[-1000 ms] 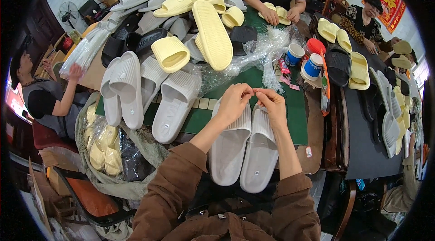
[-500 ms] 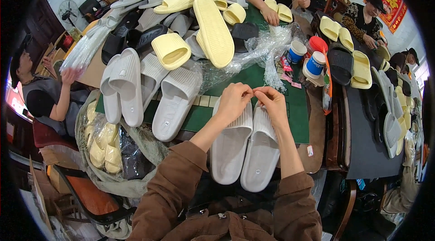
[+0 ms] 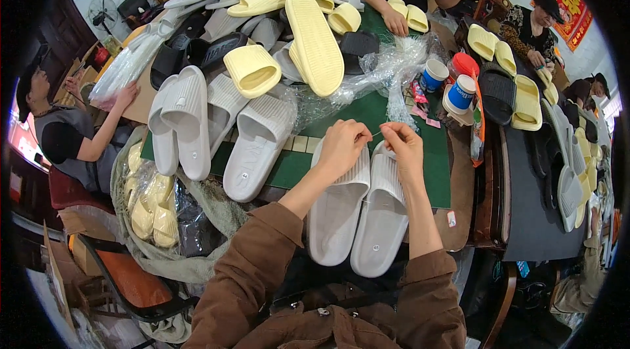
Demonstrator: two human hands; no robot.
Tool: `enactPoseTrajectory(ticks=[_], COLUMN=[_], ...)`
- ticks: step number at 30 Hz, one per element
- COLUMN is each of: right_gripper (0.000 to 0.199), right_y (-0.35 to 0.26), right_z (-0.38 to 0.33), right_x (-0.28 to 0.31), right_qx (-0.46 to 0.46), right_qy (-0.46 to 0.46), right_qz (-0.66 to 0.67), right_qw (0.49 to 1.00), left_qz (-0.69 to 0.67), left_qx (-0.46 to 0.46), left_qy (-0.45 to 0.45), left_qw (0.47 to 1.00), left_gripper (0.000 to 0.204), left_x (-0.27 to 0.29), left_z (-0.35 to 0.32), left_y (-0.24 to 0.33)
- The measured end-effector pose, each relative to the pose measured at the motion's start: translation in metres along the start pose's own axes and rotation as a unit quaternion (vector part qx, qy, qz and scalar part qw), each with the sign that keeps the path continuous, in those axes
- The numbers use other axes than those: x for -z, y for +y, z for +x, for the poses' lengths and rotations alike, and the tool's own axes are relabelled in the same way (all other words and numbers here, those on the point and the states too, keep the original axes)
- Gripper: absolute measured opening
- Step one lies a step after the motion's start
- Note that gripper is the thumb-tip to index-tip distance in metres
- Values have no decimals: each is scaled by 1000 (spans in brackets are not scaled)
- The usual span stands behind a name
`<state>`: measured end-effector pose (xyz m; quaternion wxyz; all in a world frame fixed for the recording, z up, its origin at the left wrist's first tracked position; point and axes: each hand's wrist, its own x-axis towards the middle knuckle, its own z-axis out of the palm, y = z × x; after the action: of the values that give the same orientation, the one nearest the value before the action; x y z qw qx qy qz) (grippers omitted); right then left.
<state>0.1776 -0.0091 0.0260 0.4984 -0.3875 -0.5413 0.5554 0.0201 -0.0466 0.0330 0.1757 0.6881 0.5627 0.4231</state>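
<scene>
Spanning the gap between left hand point(image 3: 346, 147) and right hand point(image 3: 404, 145), a thin strand point(image 3: 376, 133) is clamped in each hand's fingertip grip, above two grey slippers point(image 3: 378, 234) lying side by side across the near edge of the green worktop point(image 3: 430, 178).

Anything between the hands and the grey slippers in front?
Nothing visible. The left hand and right hand are by the far ends of the grey slippers, a thin strand between their fingertips. Clear plastic wrap lies beyond, out of the way.
</scene>
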Motion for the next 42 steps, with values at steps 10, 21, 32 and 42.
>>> enactPoseTrajectory(ticks=[10,21,32,42], right_gripper=[12,12,12,11], right_y=[0,-6,1,-1], right_z=[-2,1,1,2], right_x=[-10,6,-3,-9], right_qx=[-5,-30,-37,-28], right_qy=[1,-3,-24,-37], right_qz=[-3,-30,-14,-6], right_qw=[1000,999,999,999], left_qz=[172,197,183,292], left_qx=[-70,-397,-389,-432], left_qy=[134,81,210,-4], left_qw=[973,893,878,853], left_gripper=[33,40,35,33], left_x=[6,76,94,126], left_z=[-12,-88,-73,-69], left_y=[12,236,260,263])
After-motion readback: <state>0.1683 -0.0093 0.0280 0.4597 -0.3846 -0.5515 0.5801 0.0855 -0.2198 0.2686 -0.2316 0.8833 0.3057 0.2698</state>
